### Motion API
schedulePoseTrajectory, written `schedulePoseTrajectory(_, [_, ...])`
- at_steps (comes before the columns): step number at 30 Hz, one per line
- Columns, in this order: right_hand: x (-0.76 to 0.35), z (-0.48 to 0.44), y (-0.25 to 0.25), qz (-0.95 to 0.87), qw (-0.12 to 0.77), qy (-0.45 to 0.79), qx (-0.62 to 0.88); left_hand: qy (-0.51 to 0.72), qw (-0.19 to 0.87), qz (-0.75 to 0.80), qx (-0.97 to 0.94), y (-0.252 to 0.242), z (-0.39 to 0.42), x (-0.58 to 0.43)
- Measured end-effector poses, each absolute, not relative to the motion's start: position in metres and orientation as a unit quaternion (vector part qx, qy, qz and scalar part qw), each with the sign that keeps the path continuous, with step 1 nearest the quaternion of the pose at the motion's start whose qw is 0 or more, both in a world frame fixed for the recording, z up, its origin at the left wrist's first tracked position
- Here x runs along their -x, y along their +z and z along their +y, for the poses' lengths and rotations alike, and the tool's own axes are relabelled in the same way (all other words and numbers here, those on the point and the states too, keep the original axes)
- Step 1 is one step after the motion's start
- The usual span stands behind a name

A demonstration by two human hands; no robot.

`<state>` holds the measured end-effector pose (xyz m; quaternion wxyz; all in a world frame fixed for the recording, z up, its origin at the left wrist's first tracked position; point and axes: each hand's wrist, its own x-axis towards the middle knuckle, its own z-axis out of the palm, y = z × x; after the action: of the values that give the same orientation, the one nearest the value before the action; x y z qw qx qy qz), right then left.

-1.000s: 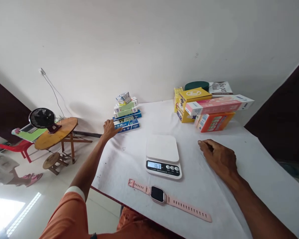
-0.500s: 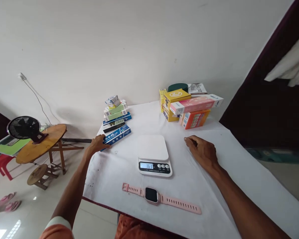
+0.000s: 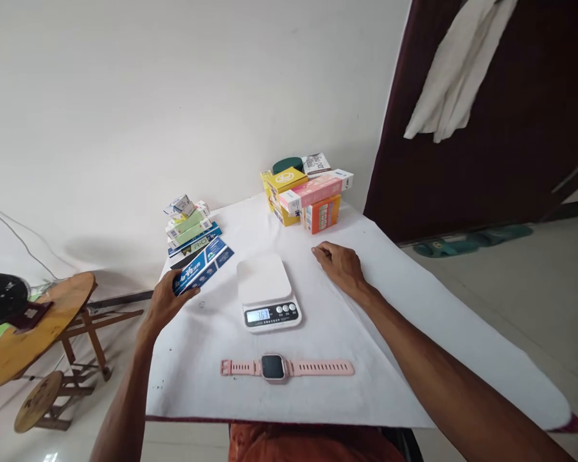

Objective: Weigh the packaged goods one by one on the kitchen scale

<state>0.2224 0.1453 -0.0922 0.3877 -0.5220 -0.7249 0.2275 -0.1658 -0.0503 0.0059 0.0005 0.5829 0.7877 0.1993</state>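
Observation:
My left hand (image 3: pixel 166 301) grips the near end of a blue toothpaste box (image 3: pixel 205 264), which is tilted up off the table in front of a stack of boxes. My right hand (image 3: pixel 341 264) rests on the white cloth, fingers curled in, with nothing visible in them. Between the hands sits a white kitchen scale (image 3: pixel 264 280) with a bare platform and a lit display that seems to read 363. Nearer to me lies a smartwatch (image 3: pixel 273 367), its pink strap stretched out flat.
Light green cartons (image 3: pixel 189 226) and other small boxes are stacked at the back left. Yellow boxes (image 3: pixel 287 179), a pink-and-white carton (image 3: pixel 316 190) and an orange box (image 3: pixel 324 215) are piled at the back right. A wooden stool (image 3: pixel 41 401) stands on the floor at left.
My left hand has lifted the blue toothpaste box away from the stack, tilting it. The camera view has turned to the right. My right hand stays on the cloth beside the scale.

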Motion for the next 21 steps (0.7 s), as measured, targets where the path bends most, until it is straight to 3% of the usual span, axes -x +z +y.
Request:
schedulePoseTrajectory(7, [-0.224, 0.144, -0.091, -0.703, 0.400, 0.258, 0.528, 0.142, 0.071, 0.691, -0.705, 0.009, -0.009, 0.075])
schedulePoseTrajectory(14, [-0.223, 0.149, -0.096, -0.697, 0.403, 0.260, 0.533, 0.101, 0.066, 0.663, -0.739, -0.002, 0.010, 0.057])
schedulePoseTrajectory(21, [-0.223, 0.148, -0.094, -0.702, 0.394, 0.259, 0.534, 0.207, 0.053, 0.640, -0.738, 0.025, -0.001, 0.064])
